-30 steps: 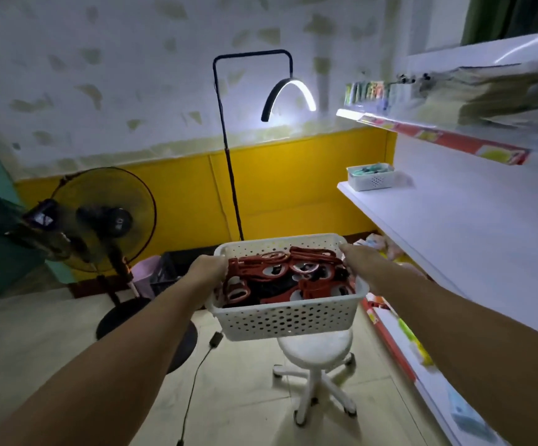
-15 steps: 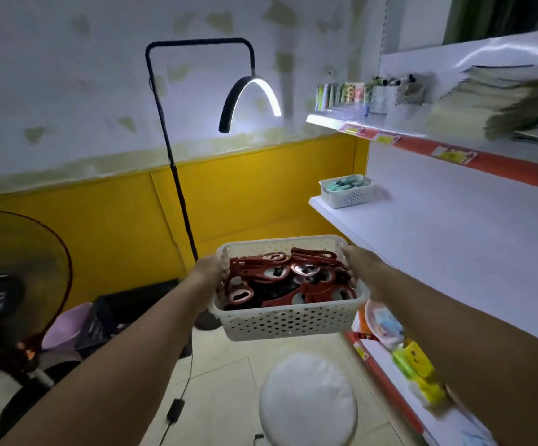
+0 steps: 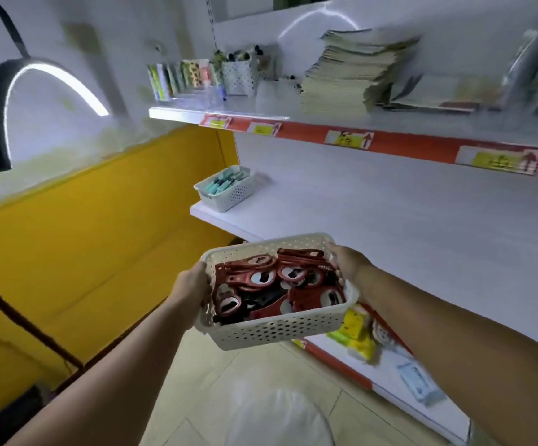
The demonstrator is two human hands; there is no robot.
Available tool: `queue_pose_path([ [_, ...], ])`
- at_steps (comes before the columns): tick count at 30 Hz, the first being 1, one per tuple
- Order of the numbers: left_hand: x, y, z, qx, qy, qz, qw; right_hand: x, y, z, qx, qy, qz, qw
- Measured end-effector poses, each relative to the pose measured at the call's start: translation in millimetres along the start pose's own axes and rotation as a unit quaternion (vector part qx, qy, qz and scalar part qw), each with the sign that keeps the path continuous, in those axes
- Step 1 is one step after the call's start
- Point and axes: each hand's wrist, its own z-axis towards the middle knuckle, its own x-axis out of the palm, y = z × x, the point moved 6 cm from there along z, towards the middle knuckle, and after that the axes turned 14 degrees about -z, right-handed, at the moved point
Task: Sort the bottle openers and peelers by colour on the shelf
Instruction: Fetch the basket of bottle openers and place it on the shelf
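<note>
— Head view: what are you holding?
— My left hand (image 3: 193, 286) grips the left end of the cream basket (image 3: 270, 329) and my right hand (image 3: 349, 265) grips the right end. It's in the air by the front edge of the white shelf (image 3: 390, 226), with red bottle openers (image 3: 261, 278) piled inside.
— Anything on the shelf?
— A smaller white basket (image 3: 229, 197) of teal pieces (image 3: 225, 181), at its far end.

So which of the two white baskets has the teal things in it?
The far basket, standing on the shelf. The carried basket holds red openers instead.
</note>
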Motion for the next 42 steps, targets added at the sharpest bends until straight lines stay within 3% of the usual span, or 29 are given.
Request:
queue_pose_path([
  [8, 84.8, 0.6, 75.8, -0.044, -0.025, 0.018, 0.999, -51.6, 3.4, 106.5, 0.021, 0.027, -0.043, 0.998],
  [20, 213.8, -27.7, 130.0, -0.029, 0.010, 0.087, 0.996, -141.0, -7.3, 172.2, 0.058, -0.050, -0.032, 0.997],
  [27, 278.5, -34.3, 180.5, -0.004, 0.085, 0.086, 0.993, -164.6, -7.3, 191.2, 0.030, -0.098, -0.046, 0.994],
  [32, 338.2, -22.1, 241.7, 0.019, 0.173, 0.139, 0.975, -175.5, -31.3, 213.3, 0.077, -0.211, -0.045, 0.973],
  [37, 391.8, -8.5, 283.7, 0.053, 0.277, 0.199, 0.939, -168.9, -62.7, 229.5, 0.173, -0.321, -0.045, 0.930],
  [42, 394.7, 17.5, 292.2, 0.059, 0.331, 0.266, 0.903, -145.2, -82.8, 215.6, 0.237, -0.351, -0.086, 0.902],
])
